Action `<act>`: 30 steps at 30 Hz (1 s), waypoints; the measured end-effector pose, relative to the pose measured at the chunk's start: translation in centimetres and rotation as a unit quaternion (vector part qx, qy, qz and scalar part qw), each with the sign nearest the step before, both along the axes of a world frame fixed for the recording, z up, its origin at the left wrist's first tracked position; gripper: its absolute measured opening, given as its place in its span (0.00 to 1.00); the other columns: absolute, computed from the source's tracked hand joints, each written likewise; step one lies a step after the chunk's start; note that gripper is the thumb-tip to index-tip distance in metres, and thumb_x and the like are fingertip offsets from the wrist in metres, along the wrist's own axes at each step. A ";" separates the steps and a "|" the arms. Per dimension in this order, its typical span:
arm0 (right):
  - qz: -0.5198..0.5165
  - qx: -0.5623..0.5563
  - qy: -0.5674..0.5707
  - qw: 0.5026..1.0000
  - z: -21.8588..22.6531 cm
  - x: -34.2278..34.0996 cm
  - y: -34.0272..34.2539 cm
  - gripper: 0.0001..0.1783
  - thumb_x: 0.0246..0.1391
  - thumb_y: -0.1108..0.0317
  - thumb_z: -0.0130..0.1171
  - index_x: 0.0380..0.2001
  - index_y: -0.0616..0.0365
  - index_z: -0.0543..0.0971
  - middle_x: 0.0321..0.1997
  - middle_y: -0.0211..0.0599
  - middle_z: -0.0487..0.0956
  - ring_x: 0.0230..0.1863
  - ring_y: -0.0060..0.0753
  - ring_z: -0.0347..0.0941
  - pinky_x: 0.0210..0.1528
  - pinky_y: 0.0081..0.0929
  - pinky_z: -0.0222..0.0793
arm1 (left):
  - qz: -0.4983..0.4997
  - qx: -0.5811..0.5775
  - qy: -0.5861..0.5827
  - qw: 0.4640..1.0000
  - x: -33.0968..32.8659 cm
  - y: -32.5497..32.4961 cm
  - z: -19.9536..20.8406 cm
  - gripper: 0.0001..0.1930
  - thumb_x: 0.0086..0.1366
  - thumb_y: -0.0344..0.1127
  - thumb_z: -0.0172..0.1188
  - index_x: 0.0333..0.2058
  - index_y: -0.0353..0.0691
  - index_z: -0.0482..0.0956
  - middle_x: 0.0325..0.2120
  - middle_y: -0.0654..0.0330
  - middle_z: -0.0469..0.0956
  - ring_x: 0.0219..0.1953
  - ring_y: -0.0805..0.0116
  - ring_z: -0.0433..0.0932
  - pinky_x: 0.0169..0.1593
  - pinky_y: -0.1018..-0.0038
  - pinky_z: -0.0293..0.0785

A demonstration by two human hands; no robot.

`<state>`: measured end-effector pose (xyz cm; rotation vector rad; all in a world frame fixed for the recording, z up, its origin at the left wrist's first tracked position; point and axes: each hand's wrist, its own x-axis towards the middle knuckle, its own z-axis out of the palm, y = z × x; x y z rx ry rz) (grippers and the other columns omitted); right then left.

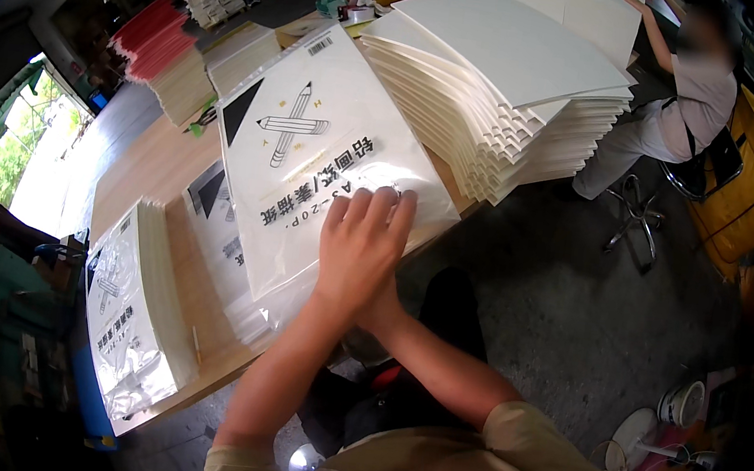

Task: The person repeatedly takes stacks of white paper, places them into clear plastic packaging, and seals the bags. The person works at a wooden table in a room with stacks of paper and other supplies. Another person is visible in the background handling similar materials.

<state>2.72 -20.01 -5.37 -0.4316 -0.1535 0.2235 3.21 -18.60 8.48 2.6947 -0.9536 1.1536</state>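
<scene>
A clear-bagged pack of drawing paper [332, 103], printed with two crossed pencils, lies slanted on the wooden table before me. My left hand [362, 243] rests palm down on its near right part, fingers stretched out over the plastic. Under my left wrist crosses my right hand [375, 309], by the pack's near edge. Only its wrist part shows; its fingers are hidden. Beneath the pack, partly covered, are flat printed clear bags [215, 216]. To the left stands a pile of bagged paper packs [127, 318] with the same print.
A tall stack of folded white sheets [522, 51] stands at the far right of the table [146, 165]. Scissors [200, 120] lie near a red-topped paper stack [151, 43]. A seated co-worker [699, 106] handles white sheets. A bucket [684, 402] stands at lower right.
</scene>
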 end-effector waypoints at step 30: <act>0.008 -0.012 0.162 0.987 -7.2 6.6 4.1 0.12 0.64 0.58 0.61 0.44 0.51 0.73 0.39 0.29 0.74 0.37 0.23 0.70 0.39 0.27 0.71 | -0.020 0.140 -0.054 0.988 3.8 -1.1 -1.9 0.15 0.54 0.35 0.58 0.42 0.41 0.75 0.30 0.63 0.70 0.30 0.69 0.75 0.29 0.75 0.72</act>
